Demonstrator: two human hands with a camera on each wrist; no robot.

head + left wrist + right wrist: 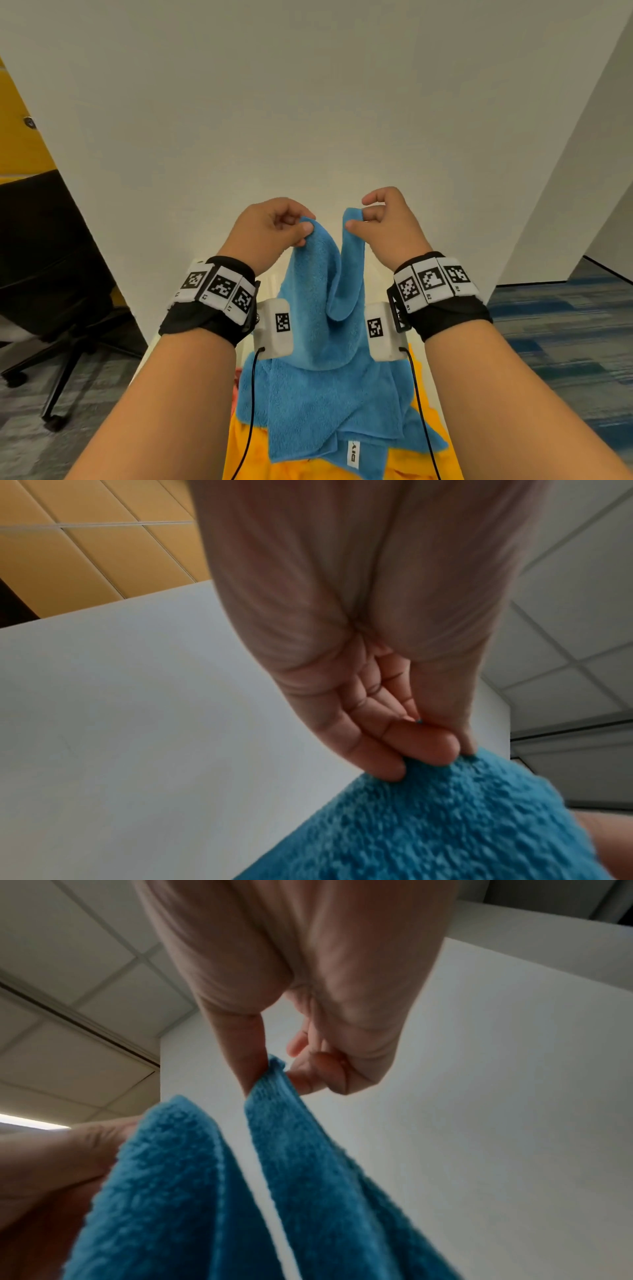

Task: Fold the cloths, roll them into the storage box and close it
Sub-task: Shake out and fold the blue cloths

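Both hands raised, palms inward. Left hand and right hand each pinch 1 top corner of the blue terry cloth, fingers curled, thumbs clamped.

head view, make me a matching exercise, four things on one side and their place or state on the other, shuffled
Things:
1. fluffy blue microfibre cloth
2. orange cloth
3. black swivel office chair
4. white sewn-in label

Place or state:
A. lying underneath the lifted cloth
B. on the carpet at the far left
C. pinched by left hand and right hand
D. on the blue cloth's lower edge

Pairs: 1-C, 2-A, 3-B, 4-D
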